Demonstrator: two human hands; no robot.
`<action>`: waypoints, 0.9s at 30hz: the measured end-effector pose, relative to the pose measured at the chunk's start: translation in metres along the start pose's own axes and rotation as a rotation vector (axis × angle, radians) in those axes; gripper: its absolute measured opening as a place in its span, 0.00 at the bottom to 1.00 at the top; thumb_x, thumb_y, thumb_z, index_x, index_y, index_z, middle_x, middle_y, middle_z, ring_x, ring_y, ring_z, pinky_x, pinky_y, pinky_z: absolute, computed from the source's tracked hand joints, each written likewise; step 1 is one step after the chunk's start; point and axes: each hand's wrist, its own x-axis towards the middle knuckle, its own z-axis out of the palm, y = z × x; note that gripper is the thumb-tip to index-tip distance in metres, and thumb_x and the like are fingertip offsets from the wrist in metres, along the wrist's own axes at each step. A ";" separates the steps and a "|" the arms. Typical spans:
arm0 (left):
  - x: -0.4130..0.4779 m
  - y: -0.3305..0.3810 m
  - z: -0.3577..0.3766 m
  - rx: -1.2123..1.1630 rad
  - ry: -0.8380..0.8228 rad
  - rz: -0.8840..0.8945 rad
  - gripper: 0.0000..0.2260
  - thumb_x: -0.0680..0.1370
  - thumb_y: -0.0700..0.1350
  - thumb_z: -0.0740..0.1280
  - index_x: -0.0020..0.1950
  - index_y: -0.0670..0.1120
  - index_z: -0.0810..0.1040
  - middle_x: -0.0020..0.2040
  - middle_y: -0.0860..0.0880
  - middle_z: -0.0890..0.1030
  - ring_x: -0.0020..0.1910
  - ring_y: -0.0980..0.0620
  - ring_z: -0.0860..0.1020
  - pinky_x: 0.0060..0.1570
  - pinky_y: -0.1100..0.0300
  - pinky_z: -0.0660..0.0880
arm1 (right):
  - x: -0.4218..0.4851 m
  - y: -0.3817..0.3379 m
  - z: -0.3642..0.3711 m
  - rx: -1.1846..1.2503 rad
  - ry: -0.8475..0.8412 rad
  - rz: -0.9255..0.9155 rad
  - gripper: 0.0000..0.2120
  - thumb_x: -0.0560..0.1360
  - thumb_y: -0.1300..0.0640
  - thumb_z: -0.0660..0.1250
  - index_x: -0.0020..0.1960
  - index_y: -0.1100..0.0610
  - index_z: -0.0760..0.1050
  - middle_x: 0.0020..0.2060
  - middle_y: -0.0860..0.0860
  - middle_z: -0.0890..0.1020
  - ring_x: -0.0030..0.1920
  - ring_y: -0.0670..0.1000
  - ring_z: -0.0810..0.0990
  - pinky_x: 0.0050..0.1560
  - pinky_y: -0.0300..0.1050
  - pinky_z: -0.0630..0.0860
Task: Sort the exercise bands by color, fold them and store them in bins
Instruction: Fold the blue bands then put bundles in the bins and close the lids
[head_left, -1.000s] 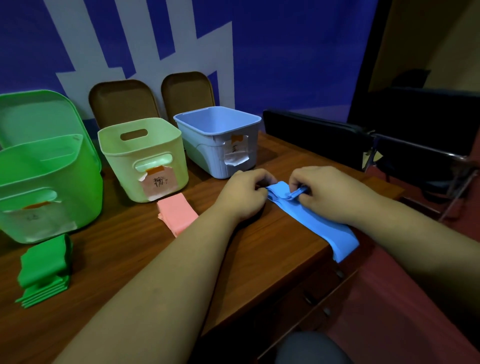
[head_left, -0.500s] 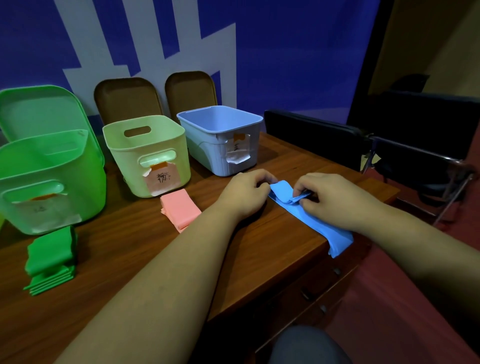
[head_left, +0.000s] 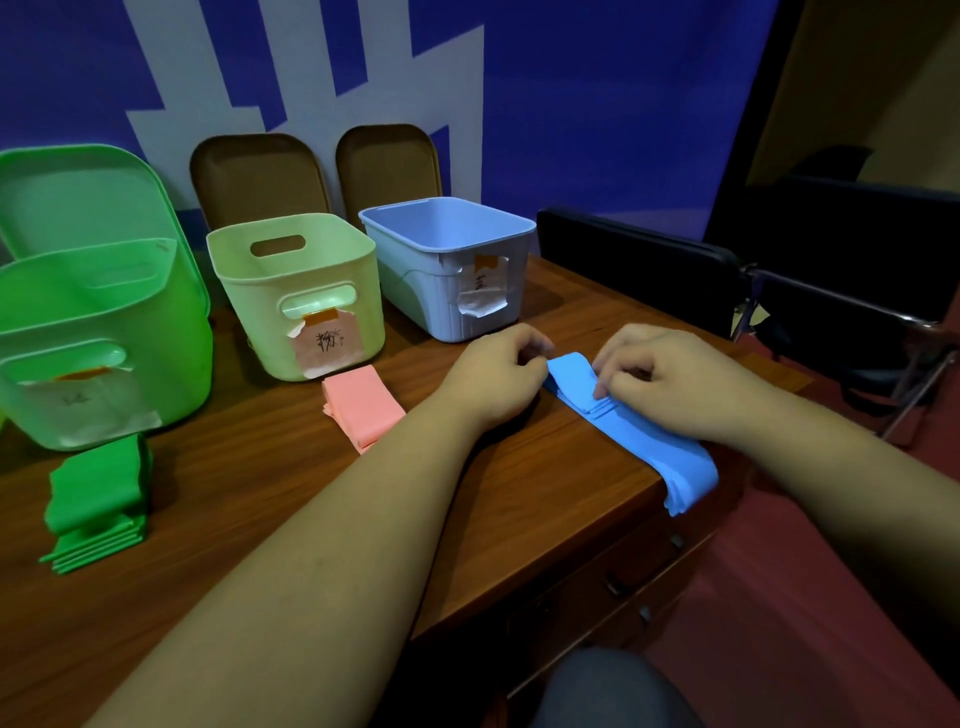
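Blue band (head_left: 644, 452) lies on desk (head_left: 545, 493) just in front of blue bin (head_left: 447, 270). Far end is folded over, near end hangs off desk edge. L hand (head_left: 493, 376) has fingers curled, gripping the folded end. R hand (head_left: 675, 384) pinches the layered edges w/ fingertips. Pink bands (head_left: 363, 405) sit front-left of blue bin; green bands (head_left: 96, 493) farther left, well apart.

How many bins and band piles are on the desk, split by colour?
Bins: 3 (green bin, pale green bin, blue bin)
Band piles: 3 (green bands, pink bands, blue bands)
Total: 6
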 end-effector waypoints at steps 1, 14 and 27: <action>0.000 -0.001 0.000 -0.004 -0.001 -0.005 0.11 0.82 0.46 0.66 0.63 0.55 0.81 0.56 0.58 0.82 0.54 0.59 0.78 0.48 0.69 0.71 | 0.008 0.001 0.002 -0.005 0.028 0.017 0.07 0.79 0.54 0.71 0.46 0.44 0.85 0.53 0.40 0.82 0.52 0.41 0.81 0.57 0.49 0.80; 0.004 -0.004 -0.004 -0.063 0.048 -0.101 0.11 0.83 0.42 0.63 0.64 0.50 0.77 0.56 0.51 0.82 0.51 0.55 0.79 0.47 0.60 0.75 | 0.086 -0.020 -0.009 -0.157 -0.428 0.113 0.18 0.77 0.60 0.74 0.64 0.43 0.82 0.51 0.46 0.85 0.40 0.42 0.80 0.42 0.38 0.76; 0.008 -0.006 -0.006 -0.206 0.131 -0.153 0.18 0.80 0.56 0.72 0.65 0.49 0.73 0.51 0.56 0.81 0.48 0.59 0.80 0.41 0.63 0.73 | 0.115 -0.022 0.028 -0.143 0.154 -0.051 0.12 0.74 0.62 0.71 0.54 0.49 0.82 0.51 0.46 0.73 0.52 0.51 0.77 0.52 0.50 0.76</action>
